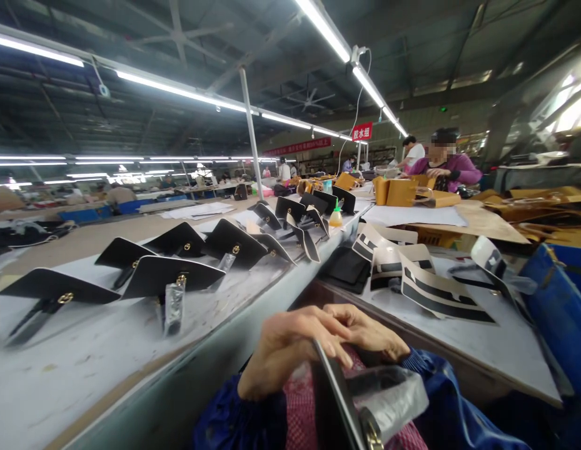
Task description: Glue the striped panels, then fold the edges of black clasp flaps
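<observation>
A black leather flap panel (328, 400) stands nearly edge-on in front of my body. My left hand (290, 344) is closed over its top edge. On the panel's right side are a gold-coloured metal fitting (373, 432) and a piece wrapped in clear plastic (396, 400). My right hand (368, 331) is just beyond the left, its fingers curled in against the panel's upper end. What those right fingertips pinch is partly hidden by my left hand.
Several similar black panels (172, 275) with gold fittings lie along the left table (97, 369). A glue bottle (336, 217) with a green tip stands farther back. Cream-backed pieces with black strips (440, 287) lie at right, beside a blue bin (560, 306). A co-worker (463, 167) handles tan pieces beyond.
</observation>
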Available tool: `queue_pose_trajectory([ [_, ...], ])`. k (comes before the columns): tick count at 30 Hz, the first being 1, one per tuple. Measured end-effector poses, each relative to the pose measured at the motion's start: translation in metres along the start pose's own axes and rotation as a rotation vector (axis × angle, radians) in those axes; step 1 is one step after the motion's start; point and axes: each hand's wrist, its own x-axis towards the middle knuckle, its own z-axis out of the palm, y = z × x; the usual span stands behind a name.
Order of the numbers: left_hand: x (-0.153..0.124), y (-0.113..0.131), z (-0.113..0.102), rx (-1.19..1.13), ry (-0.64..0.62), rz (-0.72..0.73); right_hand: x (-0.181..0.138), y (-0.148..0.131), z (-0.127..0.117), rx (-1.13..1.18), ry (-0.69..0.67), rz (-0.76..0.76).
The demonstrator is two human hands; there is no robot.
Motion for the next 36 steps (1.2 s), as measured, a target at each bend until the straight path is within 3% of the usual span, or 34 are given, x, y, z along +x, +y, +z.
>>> queue_pose_trajectory([
  [3, -0.018, 0.004, -0.016, 0.028, 0.056, -0.025, -0.003, 0.006, -0.013, 0.205, -0.162, 0.113],
  [5, -0.031, 0.007, -0.023, -0.017, 0.071, -0.054, -0.006, 0.007, -0.024, 0.240, -0.088, 0.220],
  [8, -0.044, 0.008, -0.026, 0.007, 0.120, -0.084, -0.010, 0.003, -0.037, 0.022, 0.059, 0.227],
  [11, -0.049, 0.004, -0.026, 0.208, 0.225, -0.194, -0.013, -0.005, -0.040, -0.249, 0.118, 0.141],
  [16, -0.048, -0.005, -0.022, 0.598, 0.418, -0.262, -0.014, -0.019, -0.028, -0.293, 0.100, 0.097],
  [22, -0.040, -0.005, -0.007, 0.604, 0.384, -0.354, -0.004, -0.038, -0.004, -0.218, 0.068, -0.082],
  [27, -0.036, -0.009, 0.000, 0.654, 0.484, -0.345, 0.001, -0.050, 0.020, -0.339, 0.205, -0.269],
  [36, -0.033, -0.016, 0.011, 0.816, 0.555, -0.226, -0.005, -0.050, 0.046, -0.442, 0.370, -0.329],
])
